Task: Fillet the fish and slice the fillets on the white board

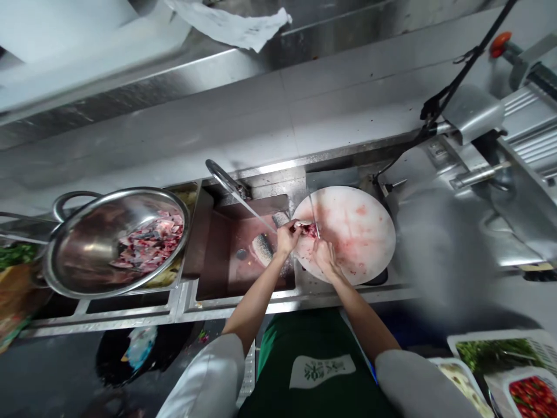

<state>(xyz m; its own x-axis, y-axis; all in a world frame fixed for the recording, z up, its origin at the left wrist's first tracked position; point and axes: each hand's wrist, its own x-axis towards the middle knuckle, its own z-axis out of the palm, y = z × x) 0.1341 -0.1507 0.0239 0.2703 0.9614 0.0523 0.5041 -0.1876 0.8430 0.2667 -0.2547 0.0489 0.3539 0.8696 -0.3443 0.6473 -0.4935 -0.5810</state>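
On the left part of the round white cutting board (pixel 365 232) lies a piece of fish (pixel 308 230), red and raw. My left hand (pixel 288 237) grips it at the board's left edge, by the sink. My right hand (pixel 324 255) is closed round a knife (pixel 314 216), whose thin blade points away from me beside the fish. Red stains and small scraps mark the board. In the sink (pixel 217 255), larger fish pieces (pixel 262 249) with scaly skin sit in reddish water.
A big steel bowl (pixel 87 249) of cut fish stands left of the sink. The curved faucet (pixel 221 174) rises behind the sink. Metal machinery (pixel 478 174) is at right, above trays of green vegetables (pixel 496 352) and red peppers (pixel 533 397). A black bin (pixel 113 360) stands low at left.
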